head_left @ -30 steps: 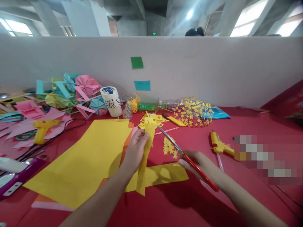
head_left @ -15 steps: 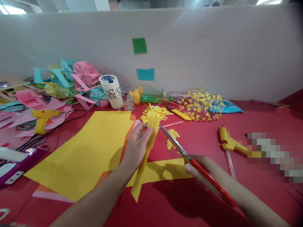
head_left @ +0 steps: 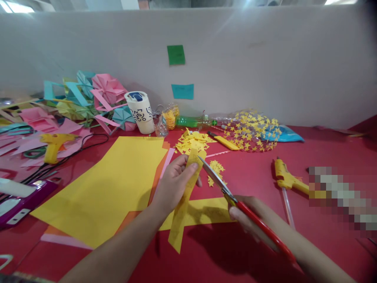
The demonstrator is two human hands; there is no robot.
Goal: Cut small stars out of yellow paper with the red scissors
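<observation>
My left hand [head_left: 173, 182] pinches a narrow yellow paper strip [head_left: 183, 204] near its top, the lower end hanging down to the left. My right hand [head_left: 247, 216] is closed round red-handled scissors [head_left: 216, 179], whose tips touch or nearly touch the strip's upper right edge. Another yellow strip [head_left: 209, 211] lies flat on the red table beneath both hands. Behind the held strip is a heap of yellow scraps [head_left: 193, 140]. Small cut stars [head_left: 216, 171] lie just beyond the scissor blades.
Large yellow sheets [head_left: 108, 184] cover the left. Behind them stand a white cup [head_left: 140, 114] and folded paper shapes [head_left: 107, 92]. A yellow cutter [head_left: 226, 143] and star-covered plastic [head_left: 253, 129] lie at the back. Glue guns rest left [head_left: 53, 147] and right [head_left: 284, 175].
The top of the held strip has shifted slightly right and down and turned, so it meets the scissor tips. Fingertips of my left hand now show behind it. The whole view has moved a little.
</observation>
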